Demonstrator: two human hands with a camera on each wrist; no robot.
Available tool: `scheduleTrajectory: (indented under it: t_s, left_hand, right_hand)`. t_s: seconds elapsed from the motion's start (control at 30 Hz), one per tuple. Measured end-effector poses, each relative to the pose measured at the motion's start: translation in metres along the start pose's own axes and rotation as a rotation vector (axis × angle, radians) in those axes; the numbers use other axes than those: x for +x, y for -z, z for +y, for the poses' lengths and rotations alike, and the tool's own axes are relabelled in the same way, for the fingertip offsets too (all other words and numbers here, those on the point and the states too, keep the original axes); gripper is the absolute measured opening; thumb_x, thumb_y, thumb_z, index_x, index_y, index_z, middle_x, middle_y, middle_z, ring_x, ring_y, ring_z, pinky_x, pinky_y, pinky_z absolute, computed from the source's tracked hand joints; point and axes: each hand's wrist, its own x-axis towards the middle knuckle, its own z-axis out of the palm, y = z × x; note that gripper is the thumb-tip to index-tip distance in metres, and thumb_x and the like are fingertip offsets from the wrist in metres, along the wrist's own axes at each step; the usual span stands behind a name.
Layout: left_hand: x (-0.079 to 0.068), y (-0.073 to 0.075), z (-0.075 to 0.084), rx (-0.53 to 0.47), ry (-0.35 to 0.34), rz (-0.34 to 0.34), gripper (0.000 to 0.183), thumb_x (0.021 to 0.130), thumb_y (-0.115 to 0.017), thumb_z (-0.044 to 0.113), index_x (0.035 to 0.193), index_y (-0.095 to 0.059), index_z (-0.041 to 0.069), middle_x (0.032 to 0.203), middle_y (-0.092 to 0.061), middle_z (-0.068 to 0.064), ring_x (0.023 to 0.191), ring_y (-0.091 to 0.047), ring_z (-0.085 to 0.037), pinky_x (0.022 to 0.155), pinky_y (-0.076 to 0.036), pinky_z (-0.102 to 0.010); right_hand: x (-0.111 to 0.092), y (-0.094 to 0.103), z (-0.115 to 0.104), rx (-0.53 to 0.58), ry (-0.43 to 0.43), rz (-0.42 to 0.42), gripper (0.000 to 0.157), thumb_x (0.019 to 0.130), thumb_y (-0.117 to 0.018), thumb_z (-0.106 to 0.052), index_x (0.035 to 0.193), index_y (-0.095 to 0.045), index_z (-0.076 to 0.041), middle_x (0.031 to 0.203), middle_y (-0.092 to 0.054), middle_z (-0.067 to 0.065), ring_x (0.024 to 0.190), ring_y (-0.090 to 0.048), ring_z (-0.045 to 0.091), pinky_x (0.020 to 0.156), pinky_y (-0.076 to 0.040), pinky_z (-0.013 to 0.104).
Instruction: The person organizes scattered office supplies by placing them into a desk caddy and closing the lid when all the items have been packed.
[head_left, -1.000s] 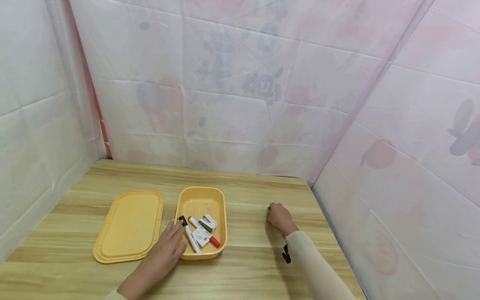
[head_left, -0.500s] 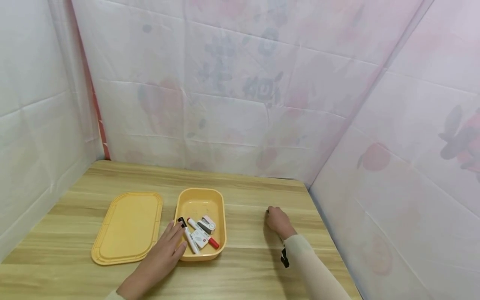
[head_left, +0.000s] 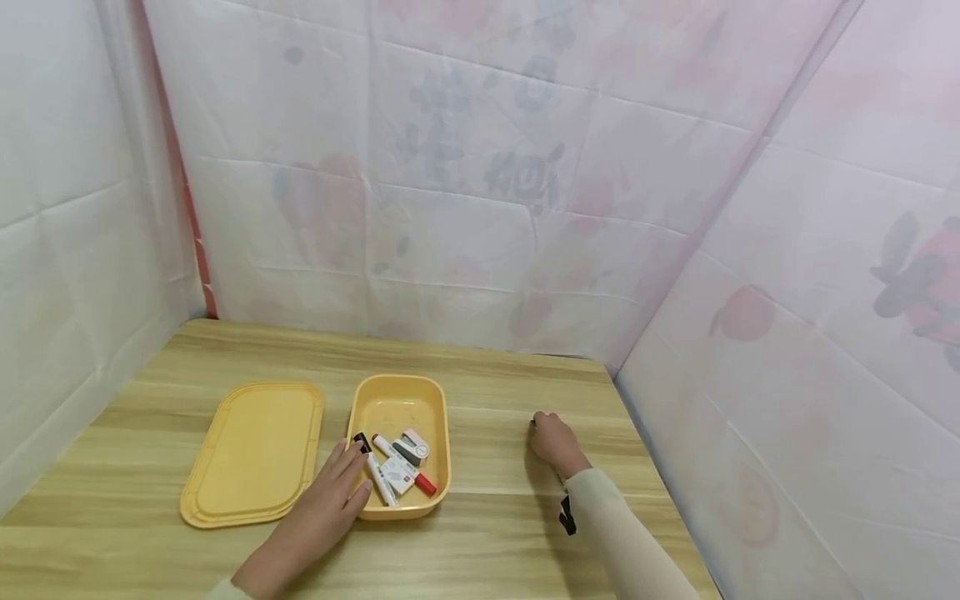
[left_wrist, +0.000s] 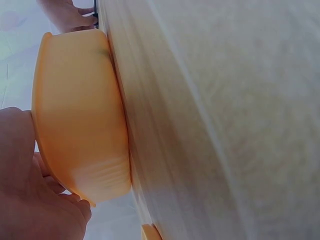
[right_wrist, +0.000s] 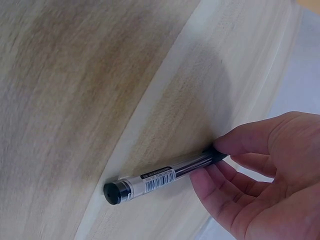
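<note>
In the right wrist view my right hand (right_wrist: 265,175) pinches a gel pen (right_wrist: 160,176) by its dark end, between thumb and fingers. The pen has a clear barrel, a barcode label and a black end plug; it lies at or just above the table. The head view shows this right hand (head_left: 556,442) right of the yellow box (head_left: 397,512), the pen mostly hidden. My left hand (head_left: 324,500) rests on the box's left rim with fingers extended. Inside lie a black-capped marker (head_left: 381,479), a red-capped marker (head_left: 423,482), a small white box (head_left: 397,475) and a pink-and-grey stapler-like item (head_left: 411,448).
A yellow lid (head_left: 255,454) lies flat on the wooden table (head_left: 480,550), left of the box. White printed sheets (head_left: 480,225) enclose the table at the back and both sides. A black strap (head_left: 567,515) hangs at the right wrist.
The head view has shifted slightly. Both hands, the box and its contents keep the same places relative to one another.
</note>
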Motion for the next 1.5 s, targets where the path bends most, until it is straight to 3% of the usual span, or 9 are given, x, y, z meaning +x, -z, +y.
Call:
scheduleTrajectory:
  t_s: [0.6, 0.93, 1.5]
  left_hand:
    - [-0.002, 0.0, 0.002, 0.004, 0.016, -0.01, 0.05, 0.105, -0.054, 0.028, 0.145, -0.051, -0.001, 0.161, -0.037, -0.017, 0.152, -0.021, -0.044, 0.118, -0.028, -0.063]
    - [-0.001, 0.005, 0.003, -0.04, 0.031, -0.031, 0.052, 0.103, -0.057, 0.026, 0.146, -0.049, -0.002, 0.16, -0.037, -0.019, 0.152, -0.021, -0.044, 0.117, -0.027, -0.064]
    - [-0.001, 0.007, 0.003, -0.043, 0.005, -0.033, 0.054, 0.102, -0.06, 0.024, 0.146, -0.049, -0.003, 0.159, -0.038, -0.02, 0.151, -0.025, -0.043, 0.117, -0.028, -0.063]
  right_hand:
    - [-0.004, -0.001, -0.003, -0.009, 0.005, -0.004, 0.026, 0.095, -0.052, 0.003, 0.118, -0.063, 0.009, 0.108, -0.066, 0.027, 0.096, -0.066, 0.037, 0.081, -0.058, 0.049]
    - [-0.004, 0.0, -0.011, -0.012, 0.01, -0.003, 0.026, 0.094, -0.056, 0.002, 0.118, -0.063, 0.008, 0.099, -0.064, 0.022, 0.082, -0.061, 0.027, 0.072, -0.056, 0.044]
    - [-0.002, 0.002, -0.028, 0.039, 0.001, -0.014, 0.03, 0.099, -0.056, -0.003, 0.127, -0.061, 0.006, 0.107, -0.063, 0.024, 0.084, -0.063, 0.026, 0.075, -0.058, 0.043]
